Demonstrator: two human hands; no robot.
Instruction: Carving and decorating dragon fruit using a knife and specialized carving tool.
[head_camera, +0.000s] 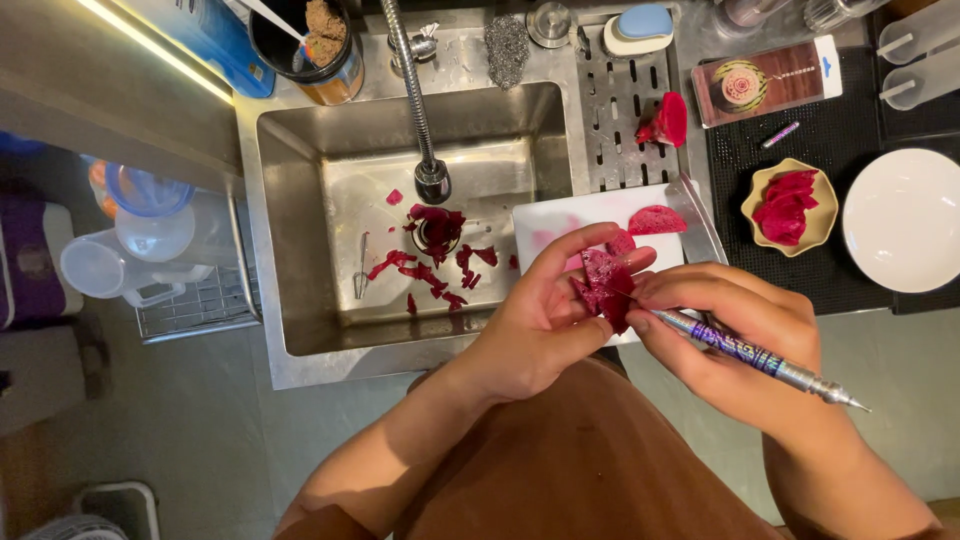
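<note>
Quick head count around the sink

Two hands (540, 320) (730, 335), one carving pen (760, 357), one cutting board (560, 222), two bowls (795, 207) (905, 220), one faucet (415, 90), one sink (300, 230), and two loose beet chunks (665, 122) (657, 220) sitting out.

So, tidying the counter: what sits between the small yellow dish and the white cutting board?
In the head view, only black mat lies between yellow dish and cutting board.

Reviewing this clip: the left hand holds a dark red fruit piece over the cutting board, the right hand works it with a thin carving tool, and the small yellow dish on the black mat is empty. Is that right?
Not quite. In the head view the yellow dish holds several red slices. The rest stands: the left hand holds the fruit piece over the cutting board, and the right hand works it with the carving tool.
</note>
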